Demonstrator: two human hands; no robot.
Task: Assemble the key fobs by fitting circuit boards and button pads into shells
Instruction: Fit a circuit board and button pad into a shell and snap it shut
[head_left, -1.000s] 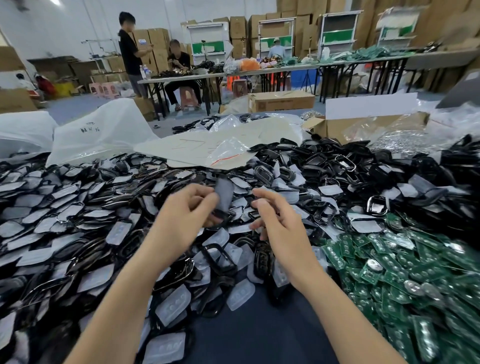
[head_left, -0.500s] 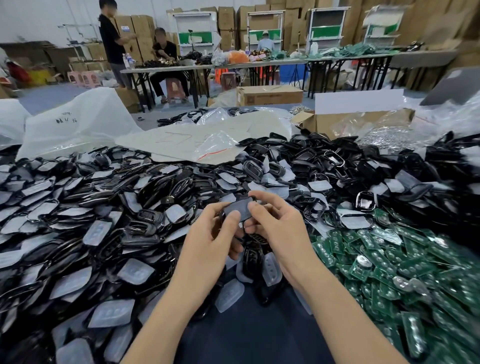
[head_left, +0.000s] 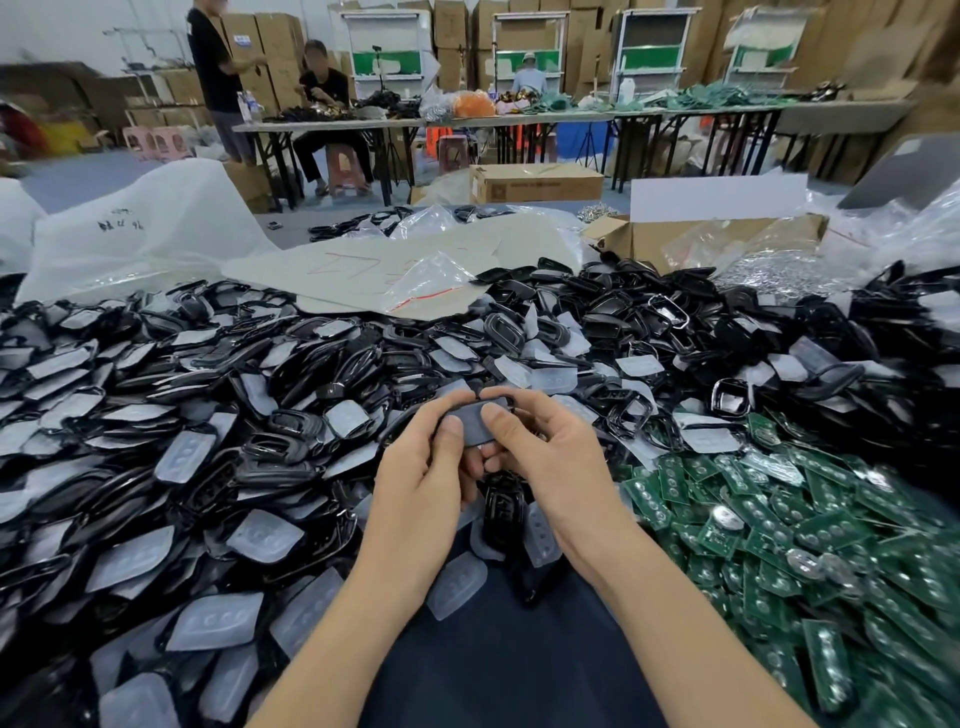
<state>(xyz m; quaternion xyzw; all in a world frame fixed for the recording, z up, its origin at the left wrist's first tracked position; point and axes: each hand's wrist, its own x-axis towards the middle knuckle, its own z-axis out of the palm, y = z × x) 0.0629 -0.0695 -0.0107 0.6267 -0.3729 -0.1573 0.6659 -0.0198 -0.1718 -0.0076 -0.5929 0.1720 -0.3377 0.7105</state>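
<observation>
Grey rubbery button pad (head_left: 474, 423), pinched by both the left hand (head_left: 421, 483) and right hand (head_left: 550, 467) above the heap of black shells (head_left: 291, 434) on the tabletop (head_left: 498, 670), looks light, soft and bendy, so gripping its edges seems safest.

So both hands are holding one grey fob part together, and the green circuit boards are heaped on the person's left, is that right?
Not quite. The head view shows the green circuit boards heaped on the person's right. The left hand and right hand do hold the grey fob part together.
</observation>
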